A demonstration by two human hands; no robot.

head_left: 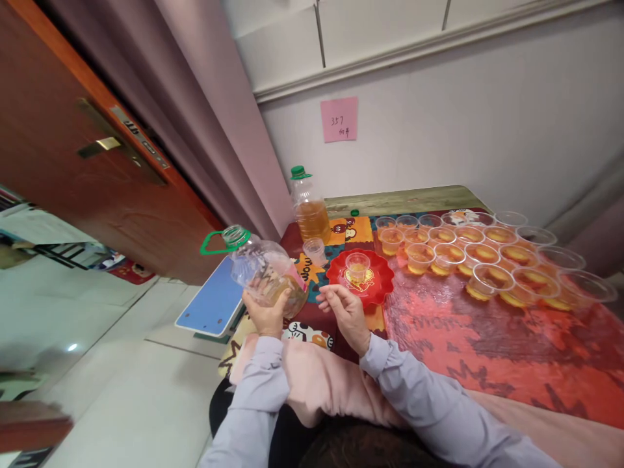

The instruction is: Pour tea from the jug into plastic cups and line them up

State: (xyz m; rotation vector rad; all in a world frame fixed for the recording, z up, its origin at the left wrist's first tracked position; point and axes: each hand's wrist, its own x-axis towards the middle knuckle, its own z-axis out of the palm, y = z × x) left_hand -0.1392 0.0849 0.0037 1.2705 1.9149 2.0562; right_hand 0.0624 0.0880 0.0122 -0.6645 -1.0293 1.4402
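Observation:
My left hand (266, 314) is closed round the lower side of a clear plastic jug (266, 266) with a green loop handle. The jug leans to the left, its mouth uncapped, with some amber liquid low inside. Just right of it, my right hand (345, 313) has its fingers curled and the thumb against them; whether anything is between them is hidden. That hand is at the near edge of a red scalloped plate (383, 292). On the plate stands a small clear cup (358, 268) with a little amber liquid. An upturned-looking clear cup (314, 250) is beside the plate.
A second jug (312, 218) of amber liquid, with a green cap, stands at the back. Near it lies a loose green cap (355, 212). Several filled plastic cups (448, 257) crowd the right side on a red sheet (448, 344). A blue stool (207, 302) is at left.

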